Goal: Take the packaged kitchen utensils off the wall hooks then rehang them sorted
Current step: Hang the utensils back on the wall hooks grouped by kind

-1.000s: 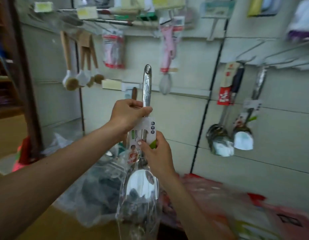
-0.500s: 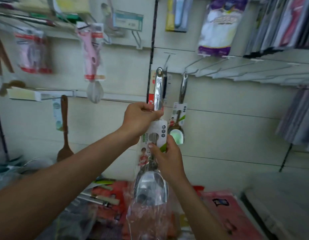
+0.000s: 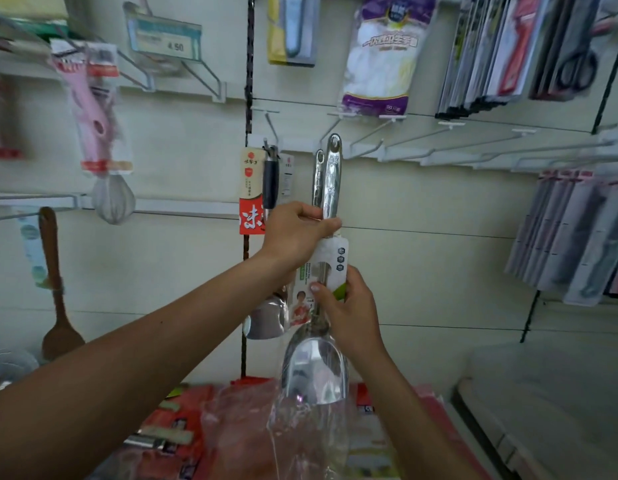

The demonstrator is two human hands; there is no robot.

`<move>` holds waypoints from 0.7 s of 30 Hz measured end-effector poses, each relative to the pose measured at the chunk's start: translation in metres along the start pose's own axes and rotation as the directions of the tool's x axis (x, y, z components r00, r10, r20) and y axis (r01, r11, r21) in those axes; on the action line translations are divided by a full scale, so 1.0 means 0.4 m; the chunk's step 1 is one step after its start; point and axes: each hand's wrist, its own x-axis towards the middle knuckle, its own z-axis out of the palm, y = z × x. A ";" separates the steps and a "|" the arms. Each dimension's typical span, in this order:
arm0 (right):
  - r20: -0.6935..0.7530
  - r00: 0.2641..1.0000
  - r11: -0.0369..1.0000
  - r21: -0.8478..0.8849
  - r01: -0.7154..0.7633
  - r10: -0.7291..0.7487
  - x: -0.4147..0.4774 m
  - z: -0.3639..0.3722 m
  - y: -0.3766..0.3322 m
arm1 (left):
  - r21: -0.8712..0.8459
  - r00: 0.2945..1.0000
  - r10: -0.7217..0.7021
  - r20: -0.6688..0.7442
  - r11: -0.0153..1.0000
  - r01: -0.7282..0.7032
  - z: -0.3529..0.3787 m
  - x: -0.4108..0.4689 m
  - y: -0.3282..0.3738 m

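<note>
The packaged steel spatula (image 3: 330, 181) stands upright before the wall, its long axis running 12 to 6 o'clock, hanging hole uppermost. The left hand (image 3: 293, 233), nearer the hole, has its fingers clenched round the handle. At 5 o'clock from it, the right hand (image 3: 352, 313) pinches the label card (image 3: 338, 261). The wire hook (image 3: 330, 128) lies at 12 o'clock, seemingly just beside the hole.

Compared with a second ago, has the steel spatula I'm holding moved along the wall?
Yes. The steel spatula has moved right: it was left of the black wall strip and is now right of it.
</note>
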 end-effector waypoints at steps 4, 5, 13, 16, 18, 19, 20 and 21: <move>0.004 1.000 1.000 -0.010 -0.003 0.003 0.034 -0.014 0.007 | -0.020 1.000 0.003 -0.002 1.000 -0.003 0.024 0.030 -0.001; 0.006 1.000 1.000 -0.013 -0.010 0.010 0.040 -0.014 0.011 | -0.020 1.000 0.001 -0.002 1.000 -0.001 0.027 0.034 -0.003; 0.022 1.000 1.000 -0.014 0.003 -0.002 0.059 -0.014 0.037 | -0.028 1.000 0.013 -0.023 1.000 -0.014 0.037 0.053 -0.030; 0.044 0.999 1.000 -0.007 0.009 -0.009 0.057 -0.012 0.050 | -0.033 1.000 0.007 -0.017 0.999 -0.008 0.033 0.050 -0.040; 0.050 0.999 1.000 -0.012 0.010 -0.009 0.060 -0.012 0.056 | -0.036 1.000 0.014 -0.018 0.999 -0.015 0.032 0.048 -0.044; 0.051 0.999 1.000 -0.017 0.011 -0.010 0.063 -0.012 0.058 | -0.040 1.000 0.018 -0.018 0.999 -0.019 0.031 0.049 -0.046; 0.056 0.998 1.000 -0.018 0.010 -0.009 0.065 -0.013 0.060 | -0.045 1.000 0.019 -0.018 0.999 -0.020 0.030 0.049 -0.046; 0.063 0.998 1.000 -0.014 0.008 -0.007 0.067 -0.014 0.061 | -0.049 1.000 0.019 -0.018 0.999 -0.020 0.029 0.051 -0.046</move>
